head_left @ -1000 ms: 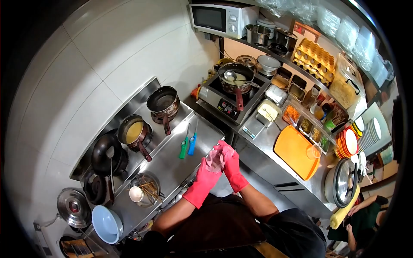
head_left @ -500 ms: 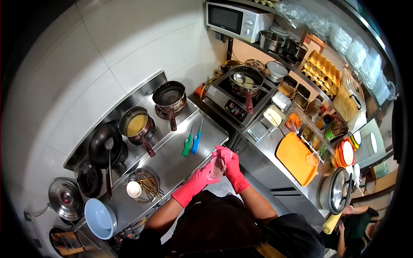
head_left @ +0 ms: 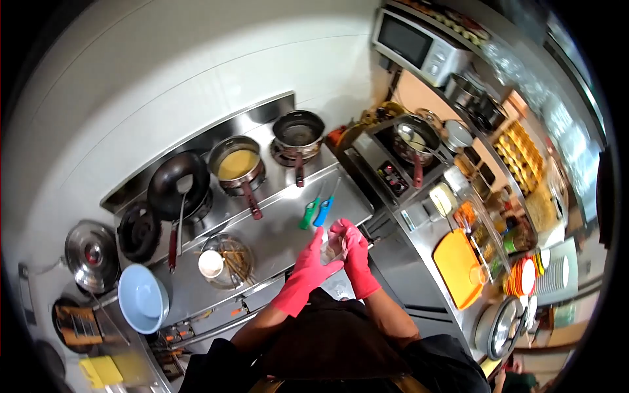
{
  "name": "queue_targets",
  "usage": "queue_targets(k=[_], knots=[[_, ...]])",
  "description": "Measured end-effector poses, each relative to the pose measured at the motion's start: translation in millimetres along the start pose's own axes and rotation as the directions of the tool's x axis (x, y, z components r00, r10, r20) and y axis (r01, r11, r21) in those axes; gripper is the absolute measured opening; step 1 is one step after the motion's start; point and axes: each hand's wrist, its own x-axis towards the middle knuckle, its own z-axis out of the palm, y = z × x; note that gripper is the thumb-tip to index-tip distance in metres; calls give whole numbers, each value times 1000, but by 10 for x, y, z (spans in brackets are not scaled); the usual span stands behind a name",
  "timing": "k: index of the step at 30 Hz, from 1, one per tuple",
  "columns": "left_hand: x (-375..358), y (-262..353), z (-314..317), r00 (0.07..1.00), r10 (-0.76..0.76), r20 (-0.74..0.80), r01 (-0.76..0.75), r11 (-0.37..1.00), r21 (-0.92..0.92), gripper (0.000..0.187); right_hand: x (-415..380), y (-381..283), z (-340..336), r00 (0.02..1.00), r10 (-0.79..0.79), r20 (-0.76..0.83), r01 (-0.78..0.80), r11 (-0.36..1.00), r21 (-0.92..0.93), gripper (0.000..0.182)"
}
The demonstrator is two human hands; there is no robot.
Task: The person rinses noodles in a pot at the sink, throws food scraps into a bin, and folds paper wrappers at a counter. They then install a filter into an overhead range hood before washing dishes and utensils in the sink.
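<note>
Both my hands are in pink rubber gloves, close together above the front edge of the steel counter (head_left: 282, 229). My right hand (head_left: 357, 259) is closed around a small, crumpled-looking clear plastic item (head_left: 336, 247); its exact kind I cannot make out. Beside it, my left hand (head_left: 311, 268) has its thumb and fingers apart, the thumb just below the plastic. Just beyond my hands lie a green-handled gas lighter (head_left: 309, 214) and a blue-handled one (head_left: 323, 213).
On the burners stand a pot of yellowish liquid (head_left: 237, 164), a dark saucepan (head_left: 298, 131) and a wok (head_left: 177, 180). A bowl of sticks (head_left: 239, 262) and a blue basin (head_left: 143, 299) are to the left. An induction cooker (head_left: 393, 173) and an orange tray (head_left: 455, 268) are right.
My left hand has loosened and its thumb and fingers have spread, while the right keeps the clear plastic. The view has turned left, shifting the counter and stoves rightward.
</note>
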Motion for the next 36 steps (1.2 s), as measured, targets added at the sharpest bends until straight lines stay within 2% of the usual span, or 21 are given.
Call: queue_targets(k=[1, 2, 3, 5, 7, 10, 11, 13, 15, 17, 20, 22, 23, 24, 25, 26, 29, 32, 33, 34, 36], knots=[[4, 48, -100, 987, -100, 126, 110, 991, -72, 98, -35, 36, 16, 996, 91, 3, -91, 993, -73, 51], [-14, 5, -150, 981, -127, 150, 141, 986, -87, 96, -58, 86, 43, 984, 177, -2, -176, 973, -147, 52], [-30, -35, -200, 973, -153, 174, 172, 980, -101, 93, -101, 176, 95, 987, 147, 70, -138, 982, -126, 62], [-183, -321, -169, 996, -92, 5, 92, 995, -23, 85, -187, 188, 283, 977, 207, 45, -198, 969, -149, 68], [-292, -346, -367, 983, -186, 2, 186, 982, -42, 89, -213, 357, 393, 962, 273, 3, -270, 954, -130, 77], [-483, -408, -621, 966, -248, -70, 245, 968, -48, 88, -205, 680, 453, 933, 358, -44, -359, 933, -12, 74], [-561, -539, -662, 953, -282, -112, 278, 959, -46, 87, -163, 764, 517, 912, 385, -139, -388, 922, 7, 65], [-752, -830, -739, 925, -282, -256, 289, 957, -12, 83, -76, 910, 615, 921, 367, -133, -377, 925, -57, 56], [-929, -1118, -840, 880, -363, -306, 358, 931, -75, 85, 17, 1049, 714, 933, 351, -84, -359, 926, -119, 47], [-1099, -1248, -1008, 847, -422, -325, 410, 906, -107, 88, 139, 1200, 836, 924, 371, -88, -376, 925, -46, 46], [-1294, -1463, -1131, 811, -453, -371, 453, 887, -91, 89, 415, 1487, 848, 889, 445, -112, -453, 890, -55, 40], [-1393, -1600, -1169, 806, -448, -386, 460, 885, -67, 87, 567, 1690, 628, 871, 454, -187, -491, 812, -315, 25], [-1425, -1634, -1181, 802, -447, -396, 453, 887, -84, 87, 590, 1680, 471, 763, 639, -97, -623, 688, -372, 17], [-1431, -1655, -1204, 799, -445, -405, 445, 890, -100, 86, 672, 1988, 94, 798, 603, 11, -489, 658, -573, 15], [-1435, -1636, -1246, 805, -437, -401, 436, 895, -98, 86, 665, 1958, 78, 821, 558, 119, -309, 610, -729, 14], [-1437, -1617, -1280, 812, -428, -396, 427, 899, -97, 86, 669, 1935, 67, 689, 694, -211, -674, 506, -538, 14], [-1407, -1734, -1260, 824, -414, -387, 406, 908, -106, 86, 597, 1910, 78, 762, 633, -138, -640, 702, -313, 22], [-1311, -1819, -1260, 846, -372, -383, 372, 925, -75, 88, 606, 1830, 262, 750, 635, -183, -656, 681, -326, 30], [-1274, -1809, -1260, 851, -357, -386, 363, 930, -61, 89, 603, 1804, 375, 775, 600, -199, -623, 668, -407, 36], [-1236, -1791, -1271, 852, -351, -389, 354, 933, -67, 89, 586, 1721, 529, 793, 573, -206, -601, 683, -415, 26], [-1128, -1720, -1291, 855, -338, -393, 333, 939, -82, 90, 619, 1686, 494, 818, 554, 151, -508, 821, -261, 15]])
